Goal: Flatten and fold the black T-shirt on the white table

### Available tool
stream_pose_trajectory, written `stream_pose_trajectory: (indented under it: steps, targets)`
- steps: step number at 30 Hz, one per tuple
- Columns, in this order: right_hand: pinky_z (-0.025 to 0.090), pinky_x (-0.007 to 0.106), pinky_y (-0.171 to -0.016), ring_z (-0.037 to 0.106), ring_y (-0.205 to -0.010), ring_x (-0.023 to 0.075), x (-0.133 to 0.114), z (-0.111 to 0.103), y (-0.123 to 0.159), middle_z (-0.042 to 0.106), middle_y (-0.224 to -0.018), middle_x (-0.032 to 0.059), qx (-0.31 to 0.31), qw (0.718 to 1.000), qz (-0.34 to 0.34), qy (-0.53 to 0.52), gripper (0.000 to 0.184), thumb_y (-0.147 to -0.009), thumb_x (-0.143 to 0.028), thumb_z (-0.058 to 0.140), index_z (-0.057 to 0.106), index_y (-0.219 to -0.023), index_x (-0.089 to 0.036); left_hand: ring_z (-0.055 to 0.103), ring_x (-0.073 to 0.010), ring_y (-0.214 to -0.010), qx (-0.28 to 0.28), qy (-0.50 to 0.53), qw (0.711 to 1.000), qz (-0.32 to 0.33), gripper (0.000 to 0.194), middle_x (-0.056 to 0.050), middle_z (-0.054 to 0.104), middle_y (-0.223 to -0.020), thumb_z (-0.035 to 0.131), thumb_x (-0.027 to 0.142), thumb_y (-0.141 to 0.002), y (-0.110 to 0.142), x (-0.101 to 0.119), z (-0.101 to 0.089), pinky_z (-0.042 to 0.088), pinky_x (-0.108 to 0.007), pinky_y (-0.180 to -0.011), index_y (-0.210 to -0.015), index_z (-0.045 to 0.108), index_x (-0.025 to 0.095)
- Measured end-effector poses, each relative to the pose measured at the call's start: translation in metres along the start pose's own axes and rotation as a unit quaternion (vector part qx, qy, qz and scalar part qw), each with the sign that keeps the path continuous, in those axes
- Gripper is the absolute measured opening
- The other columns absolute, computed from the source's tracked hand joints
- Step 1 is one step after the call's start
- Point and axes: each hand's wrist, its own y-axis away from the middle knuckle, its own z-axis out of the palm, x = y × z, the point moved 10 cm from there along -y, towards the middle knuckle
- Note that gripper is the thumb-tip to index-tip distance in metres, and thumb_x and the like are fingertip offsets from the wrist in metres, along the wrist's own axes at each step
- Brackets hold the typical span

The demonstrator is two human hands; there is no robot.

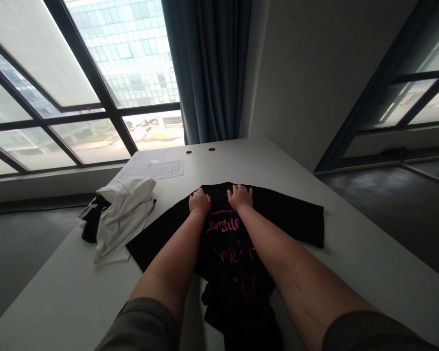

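A black T-shirt (223, 202) with pink lettering lies on the white table, its two sleeves spread out to the sides. Its lower part is bunched up near the table's front edge. My left hand (200, 201) rests on the cloth near the left shoulder, fingers apart and pointing away from me. On the other side of the neckline, my right hand (241, 196) presses on the shirt with its fingers spread. My forearms cover part of the lettering and of the sleeves.
A crumpled white garment (126, 209) and a dark one (92, 222) lie at the table's left edge. Printed papers (166, 168) are behind them. Two round holes, one of them a cable hole (189, 152), sit near the far edge, before a blue curtain (210, 73).
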Motion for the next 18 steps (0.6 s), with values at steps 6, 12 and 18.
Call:
stream_pose_trajectory:
  steps: [6,12,18]
  targets:
    - [0.005,0.064,-0.126,0.010,-0.161,0.0352,0.003,0.030,-0.016,0.010,-0.178,0.0093,-0.125,0.992,0.009,0.034,0.074,-0.104,-0.063,0.023,0.024,-0.169,-0.027,0.022,-0.0292,-0.161,-0.114,0.021,0.991,0.063,0.067,-0.013,0.029,-0.172,0.044,0.055,-0.100,-0.013,-0.021,0.018,0.018,-0.049,-0.130,-0.157,0.044,0.019]
    - [0.013,0.060,-0.126,0.013,-0.161,0.0343,0.017,0.029,-0.027,0.010,-0.178,0.0063,-0.191,0.980,-0.035,0.039,0.072,-0.104,-0.065,0.027,0.025,-0.168,-0.031,0.036,-0.0240,-0.156,-0.159,0.072,0.980,0.099,0.057,-0.003,0.041,-0.167,0.049,0.052,-0.100,-0.029,-0.044,0.010,0.031,-0.040,-0.127,-0.152,0.055,0.029]
    - [0.023,0.036,-0.127,0.029,-0.157,0.0202,0.063,-0.006,-0.017,0.031,-0.173,0.0053,-0.079,0.990,-0.112,-0.020,0.060,-0.107,-0.042,0.036,0.038,-0.164,-0.025,0.051,-0.0161,-0.146,-0.127,0.105,0.980,0.113,0.050,0.003,0.053,-0.159,0.040,0.034,-0.104,-0.026,-0.053,-0.001,0.040,-0.030,-0.121,-0.150,0.057,0.029]
